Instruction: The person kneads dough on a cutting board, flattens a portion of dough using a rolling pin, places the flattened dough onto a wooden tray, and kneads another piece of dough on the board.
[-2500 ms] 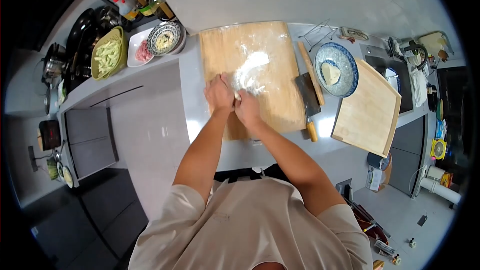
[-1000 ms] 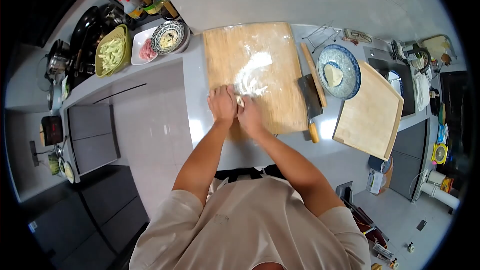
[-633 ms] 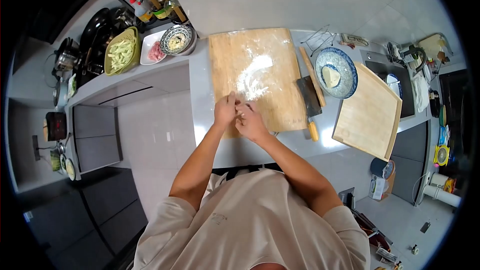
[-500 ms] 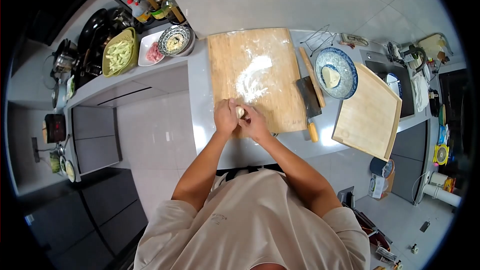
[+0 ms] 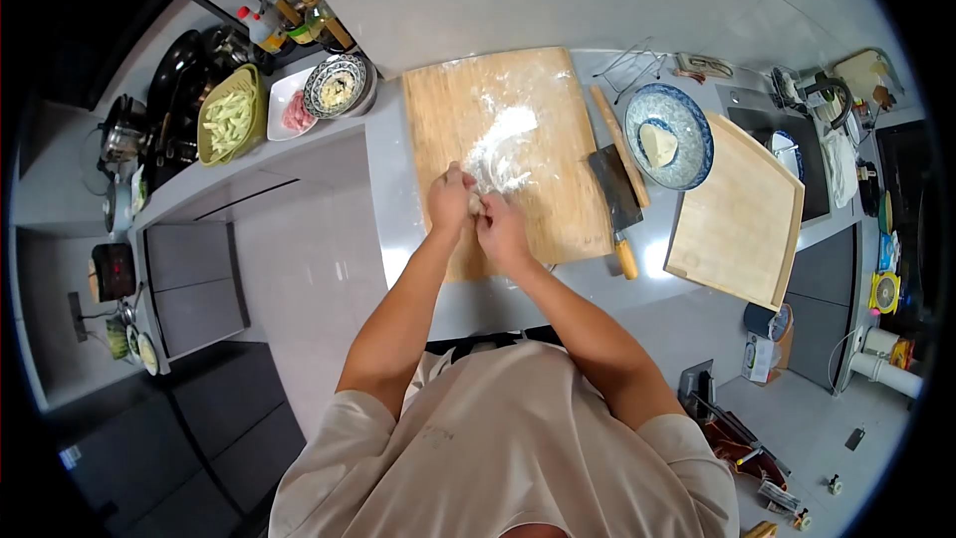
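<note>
Over the near part of a floured wooden board (image 5: 558, 229), both my hands are together around a small piece of dough (image 5: 475, 204). My left hand (image 5: 450, 201) has its fingers curled against the dough from the left. From the right, my right hand (image 5: 502, 229) pinches it with thumb and fingers. Most of the dough is hidden by the fingers. White flour (image 5: 508, 134) is spread on the middle of the board. To the right lie a cleaver (image 5: 614, 187) with a wooden handle and a rolling pin (image 5: 619, 144).
A patterned bowl (image 5: 687, 110) with a lump of dough stands right, beside a wooden tray (image 5: 732, 239). At left are a yellow-green basket (image 5: 261, 120) of cut vegetables, a white dish (image 5: 279, 132) of meat and a small patterned bowl (image 5: 317, 90). A sink (image 5: 812, 199) is far right.
Both hands have moved slightly farther forward over the board with the dough, and the fingers have closed more around it. The camera view has shifted a little.
</note>
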Demonstrator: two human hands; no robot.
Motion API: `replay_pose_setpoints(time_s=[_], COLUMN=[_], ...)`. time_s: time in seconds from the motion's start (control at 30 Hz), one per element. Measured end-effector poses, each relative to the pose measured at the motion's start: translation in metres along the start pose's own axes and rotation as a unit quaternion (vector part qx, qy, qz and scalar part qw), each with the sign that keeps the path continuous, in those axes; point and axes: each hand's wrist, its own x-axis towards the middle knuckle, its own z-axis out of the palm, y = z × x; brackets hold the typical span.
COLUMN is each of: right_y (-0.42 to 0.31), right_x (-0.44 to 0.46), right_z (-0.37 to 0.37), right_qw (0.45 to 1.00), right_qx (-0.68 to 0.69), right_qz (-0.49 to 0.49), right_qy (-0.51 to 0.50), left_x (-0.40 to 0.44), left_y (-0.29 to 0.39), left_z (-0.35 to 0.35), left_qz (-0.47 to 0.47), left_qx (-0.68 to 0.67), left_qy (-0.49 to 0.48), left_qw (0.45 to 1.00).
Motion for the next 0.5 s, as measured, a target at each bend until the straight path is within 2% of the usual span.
replay_pose_setpoints(time_s=[0.07,0.17,0.27,0.33,0.37,0.43,0.5], right_y=[-0.017,-0.011,0.0,0.012,0.018,0.022,0.02], right_x=[-0.024,-0.04,-0.043,-0.04,-0.04,-0.031,-0.011], right_z=[-0.015,-0.026,-0.03,-0.032,-0.032,-0.024,-0.016], right_qw=[0.999,0.992,0.989,0.994,0.992,0.997,0.995], right_qx=[-0.007,0.033,0.141,0.105,0.087,0.036,-0.012], right_qz=[-0.033,-0.119,-0.03,0.031,0.063,0.069,0.094], right_qy=[0.024,0.012,0.033,-0.028,-0.058,-0.021,0.007], left_x=[-0.016,-0.054,-0.06,-0.054,-0.049,-0.034,-0.013], left_y=[0.005,0.016,-0.012,-0.019,-0.023,-0.017,-0.005], left_z=[-0.006,-0.005,0.009,0.017,0.021,0.027,0.034], left_qz=[-0.077,0.012,0.202,0.297,0.306,0.324,0.303], left_qx=[-0.168,0.009,0.085,0.125,0.161,0.233,0.276], left_qy=[-0.051,-0.048,0.02,0.069,0.075,0.086,0.103], left_qw=[0.981,0.999,0.975,0.944,0.935,0.913,0.906])
